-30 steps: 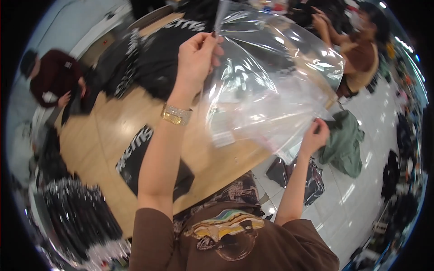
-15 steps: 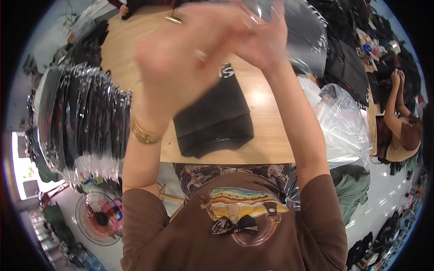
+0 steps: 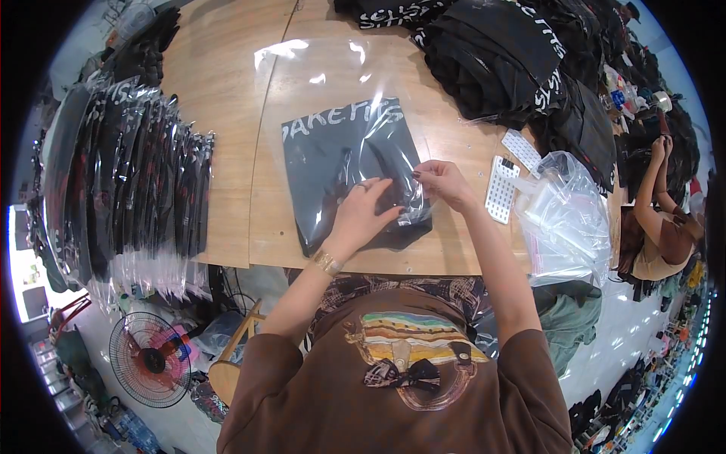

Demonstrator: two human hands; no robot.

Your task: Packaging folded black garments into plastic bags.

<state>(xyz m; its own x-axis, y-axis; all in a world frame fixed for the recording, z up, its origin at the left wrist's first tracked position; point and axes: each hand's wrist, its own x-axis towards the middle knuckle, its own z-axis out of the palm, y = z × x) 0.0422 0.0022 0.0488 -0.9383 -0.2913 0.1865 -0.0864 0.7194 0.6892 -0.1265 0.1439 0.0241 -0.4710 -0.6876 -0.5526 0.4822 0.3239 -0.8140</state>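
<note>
A folded black garment with white lettering along its far edge lies on the table in front of me. Over it spreads a clear plastic bag, whose far part extends past the garment. My left hand, a ring on one finger, rests on the near half of the garment with its fingers spread. At the garment's right side, my right hand pinches the edge of the plastic bag between thumb and fingers. Whether the garment is fully inside the bag, I cannot tell.
Packed black garments stand in a row at left. Black clothes are heaped at far right. White perforated strips and a bundle of clear bags lie at right. A fan stands below left; another person sits at right.
Both hands, raised and blurred with a plastic sheet before, have come down onto the garment. The plastic now lies over it.
</note>
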